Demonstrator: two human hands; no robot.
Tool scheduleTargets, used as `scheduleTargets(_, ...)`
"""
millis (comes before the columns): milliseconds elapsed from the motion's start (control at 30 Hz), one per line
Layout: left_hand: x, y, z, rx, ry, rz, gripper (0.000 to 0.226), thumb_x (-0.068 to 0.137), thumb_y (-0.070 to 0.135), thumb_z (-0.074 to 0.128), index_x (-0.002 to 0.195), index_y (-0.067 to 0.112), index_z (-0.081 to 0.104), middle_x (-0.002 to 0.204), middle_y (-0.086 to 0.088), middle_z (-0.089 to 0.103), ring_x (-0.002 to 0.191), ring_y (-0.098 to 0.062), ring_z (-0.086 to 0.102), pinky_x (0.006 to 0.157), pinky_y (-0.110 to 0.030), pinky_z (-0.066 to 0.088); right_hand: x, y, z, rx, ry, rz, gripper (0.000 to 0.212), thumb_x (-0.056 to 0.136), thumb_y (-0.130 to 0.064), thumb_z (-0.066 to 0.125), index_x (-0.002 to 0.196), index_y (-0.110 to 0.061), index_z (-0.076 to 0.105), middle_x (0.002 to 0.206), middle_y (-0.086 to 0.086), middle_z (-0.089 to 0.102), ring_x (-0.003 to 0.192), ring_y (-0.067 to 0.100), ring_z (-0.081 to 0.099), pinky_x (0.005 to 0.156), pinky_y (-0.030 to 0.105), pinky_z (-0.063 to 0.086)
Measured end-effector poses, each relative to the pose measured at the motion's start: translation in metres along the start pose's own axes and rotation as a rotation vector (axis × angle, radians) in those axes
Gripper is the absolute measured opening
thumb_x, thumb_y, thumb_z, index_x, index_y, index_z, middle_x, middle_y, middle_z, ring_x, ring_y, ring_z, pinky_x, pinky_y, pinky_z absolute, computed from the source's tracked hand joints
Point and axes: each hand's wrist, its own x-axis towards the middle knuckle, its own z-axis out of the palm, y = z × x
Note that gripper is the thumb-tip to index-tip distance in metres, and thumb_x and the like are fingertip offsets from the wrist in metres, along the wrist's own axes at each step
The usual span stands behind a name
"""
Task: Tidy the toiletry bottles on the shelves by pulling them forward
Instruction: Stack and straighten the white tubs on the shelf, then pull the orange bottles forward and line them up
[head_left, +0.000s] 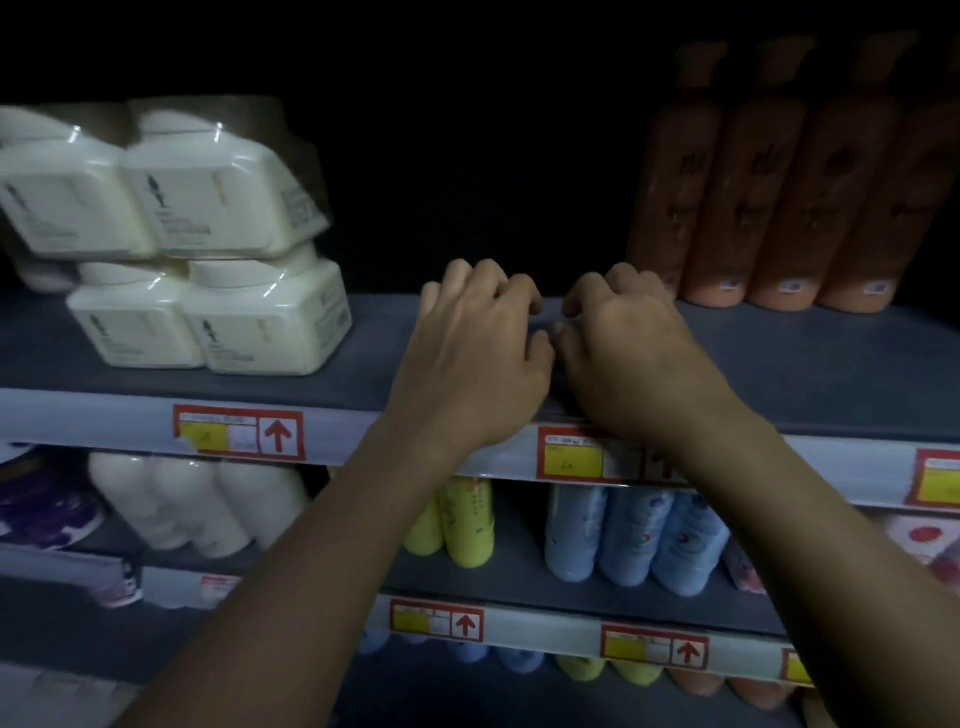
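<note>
My left hand (478, 358) and my right hand (631, 353) rest side by side on the bare middle of the upper grey shelf (810, 374), fingers curled, thumbs nearly touching, holding nothing. To their left, cream square bottles in shrink-wrapped packs (208, 317) are stacked two layers high, the top pack (156, 192) tilted. Behind and to the right of my right hand stands a row of tall orange bottles (769, 208). On the shelf below are white bottles (197, 504), yellow bottles (457, 519) and blue bottles (634, 540).
Red-framed price labels (239, 431) run along the shelf fronts. A purple and white pack (47, 509) sits at the lower left. More blue, yellow and orange bottle caps (639, 670) show on the lowest shelf. The back of the upper shelf is dark.
</note>
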Motion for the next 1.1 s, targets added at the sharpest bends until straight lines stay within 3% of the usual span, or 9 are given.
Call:
scheduleTargets(100,0.003,0.0,0.001,0.023,0.01,0.008,0.026,0.095,0.034,0.054,0.113,0.019,0.066,0.111,-0.005,0.06,0.11,-0.028,0.049,0.09,-0.038,0.032,0.001,0.003,0.0,-0.045,-0.061,0.038,0.027,0.099,-0.015,0.057,0.114,0.008,0.063,0.11,0.031,0.059,0.104,0.048,0.053,0.093,0.053,0.041)
scheduleTargets(167,0.007,0.0,0.0,0.031,0.003,0.01,0.027,0.095,0.034,0.054,0.116,0.02,0.067,0.115,-0.005,0.062,0.113,-0.029,0.05,0.092,-0.039,0.033,0.003,0.004,0.0,-0.052,-0.075,0.078,0.032,0.101,-0.019,0.054,0.121,0.004,0.061,0.119,0.03,0.058,0.112,0.047,0.051,0.099,0.05,0.039)
scheduleTargets(400,0.008,0.004,-0.002,0.011,-0.053,-0.01,0.025,0.097,0.033,0.056,0.117,0.022,0.067,0.116,-0.004,0.063,0.117,-0.027,0.05,0.097,-0.038,0.035,0.005,0.007,-0.002,0.015,-0.179,0.187,0.033,0.101,-0.021,0.052,0.125,0.0,0.06,0.127,0.03,0.057,0.117,0.047,0.052,0.097,0.044,0.04)
scheduleTargets(633,0.005,-0.004,0.003,0.027,-0.01,0.009,0.036,0.096,0.04,0.048,0.118,0.02,0.067,0.116,-0.007,0.062,0.115,-0.03,0.051,0.096,-0.042,0.036,0.005,0.009,0.006,0.045,-0.136,0.096,0.036,0.103,-0.027,0.051,0.13,-0.004,0.056,0.131,0.023,0.055,0.121,0.042,0.051,0.093,0.04,0.038)
scheduleTargets(700,0.005,-0.004,0.004,0.043,-0.005,0.01,0.04,0.093,0.043,0.044,0.115,0.019,0.068,0.113,-0.007,0.062,0.113,-0.031,0.051,0.093,-0.041,0.037,0.006,0.012,0.005,0.039,-0.122,0.078,0.035,0.103,-0.026,0.051,0.13,-0.004,0.055,0.13,0.023,0.055,0.12,0.041,0.051,0.093,0.039,0.038)
scheduleTargets(800,0.008,-0.004,0.005,0.063,-0.004,0.026,0.04,0.094,0.044,0.044,0.113,0.018,0.068,0.109,-0.006,0.06,0.109,-0.03,0.05,0.089,-0.039,0.035,0.006,0.013,0.004,0.044,-0.101,0.073,0.035,0.103,-0.028,0.049,0.124,-0.001,0.056,0.126,0.025,0.056,0.117,0.042,0.052,0.08,0.037,0.03)
scheduleTargets(900,0.013,-0.006,0.006,0.062,-0.022,0.03,0.041,0.093,0.048,0.042,0.109,0.02,0.068,0.105,-0.005,0.059,0.106,-0.031,0.051,0.088,-0.041,0.039,0.009,0.015,0.011,0.005,-0.129,0.07,0.047,0.093,-0.036,0.032,0.114,-0.003,0.058,0.117,0.024,0.059,0.107,0.041,0.054,0.076,0.037,0.022)
scheduleTargets(1033,0.013,-0.005,0.004,0.018,-0.025,0.032,0.046,0.092,0.051,0.037,0.105,0.02,0.069,0.101,-0.003,0.06,0.101,-0.029,0.052,0.083,-0.042,0.042,0.009,0.016,0.013,-0.055,-0.149,0.089,0.036,0.093,-0.037,0.045,0.113,-0.01,0.057,0.114,0.018,0.058,0.104,0.039,0.053,0.077,0.036,0.022)
scheduleTargets(1100,0.01,-0.003,0.003,0.009,-0.019,0.027,0.046,0.092,0.05,0.038,0.105,0.019,0.069,0.101,-0.003,0.06,0.099,-0.028,0.051,0.082,-0.042,0.043,0.009,0.014,0.014,-0.064,-0.155,0.083,0.039,0.091,-0.039,0.04,0.11,-0.011,0.057,0.112,0.017,0.058,0.104,0.038,0.051,0.077,0.038,0.021)
